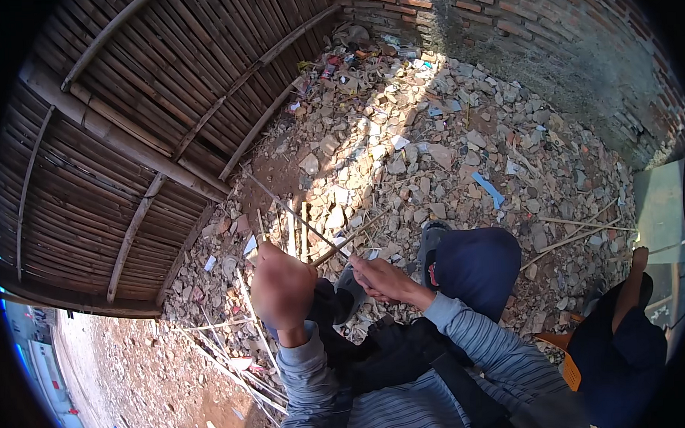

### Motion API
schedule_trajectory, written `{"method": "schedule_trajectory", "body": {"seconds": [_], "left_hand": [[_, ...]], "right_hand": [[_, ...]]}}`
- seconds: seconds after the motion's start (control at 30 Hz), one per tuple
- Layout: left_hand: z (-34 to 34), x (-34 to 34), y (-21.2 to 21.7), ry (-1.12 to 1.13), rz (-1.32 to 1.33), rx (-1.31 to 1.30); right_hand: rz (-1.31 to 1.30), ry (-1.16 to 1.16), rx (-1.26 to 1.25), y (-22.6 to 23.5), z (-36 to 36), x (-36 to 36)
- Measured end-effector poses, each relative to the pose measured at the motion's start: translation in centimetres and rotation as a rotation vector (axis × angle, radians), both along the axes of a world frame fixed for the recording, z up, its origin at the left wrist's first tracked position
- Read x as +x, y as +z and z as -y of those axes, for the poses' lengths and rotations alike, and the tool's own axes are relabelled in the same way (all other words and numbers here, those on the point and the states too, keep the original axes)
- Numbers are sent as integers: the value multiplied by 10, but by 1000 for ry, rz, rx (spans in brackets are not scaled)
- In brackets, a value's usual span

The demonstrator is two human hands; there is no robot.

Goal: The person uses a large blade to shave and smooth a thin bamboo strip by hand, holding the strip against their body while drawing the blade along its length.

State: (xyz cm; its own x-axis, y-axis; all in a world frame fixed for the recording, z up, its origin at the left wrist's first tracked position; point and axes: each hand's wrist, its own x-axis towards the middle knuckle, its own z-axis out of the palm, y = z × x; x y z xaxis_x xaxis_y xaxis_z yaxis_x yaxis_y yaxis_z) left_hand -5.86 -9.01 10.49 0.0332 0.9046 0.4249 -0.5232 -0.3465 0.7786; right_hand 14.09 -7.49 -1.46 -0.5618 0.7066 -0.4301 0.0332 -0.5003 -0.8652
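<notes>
My left hand point(283, 288) is raised in front of my left knee, blurred, with its fingers seemingly curled. A short brown stick point(330, 252) comes out from its right side and points up to the right. My right hand point(388, 279) lies to the right of it, palm turned partly upward. Its thumb and fingers pinch the near end of a long, thin dark stick point(291, 210), which slants up to the left toward the woven wall. The two sticks cross or nearly cross between my hands; whether they touch I cannot tell.
Broken stone and brick rubble point(401, 167) covers the ground. Pale bamboo strips point(243, 380) lie at the lower left. A bamboo-slat wall point(143, 108) stands left, a brick wall point(548, 56) beyond. At right is another person point(622, 332) by an orange plastic seat point(570, 372).
</notes>
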Motion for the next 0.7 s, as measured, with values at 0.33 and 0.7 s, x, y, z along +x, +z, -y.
{"method": "schedule_trajectory", "body": {"seconds": [0.33, 0.7], "left_hand": [[-3, -1, -3, 13, 20, 34], [5, 2, -2, 4, 27, -13]], "right_hand": [[197, -110, -63, -44, -10, 6], [404, -190, 37, -102, -22, 18]]}}
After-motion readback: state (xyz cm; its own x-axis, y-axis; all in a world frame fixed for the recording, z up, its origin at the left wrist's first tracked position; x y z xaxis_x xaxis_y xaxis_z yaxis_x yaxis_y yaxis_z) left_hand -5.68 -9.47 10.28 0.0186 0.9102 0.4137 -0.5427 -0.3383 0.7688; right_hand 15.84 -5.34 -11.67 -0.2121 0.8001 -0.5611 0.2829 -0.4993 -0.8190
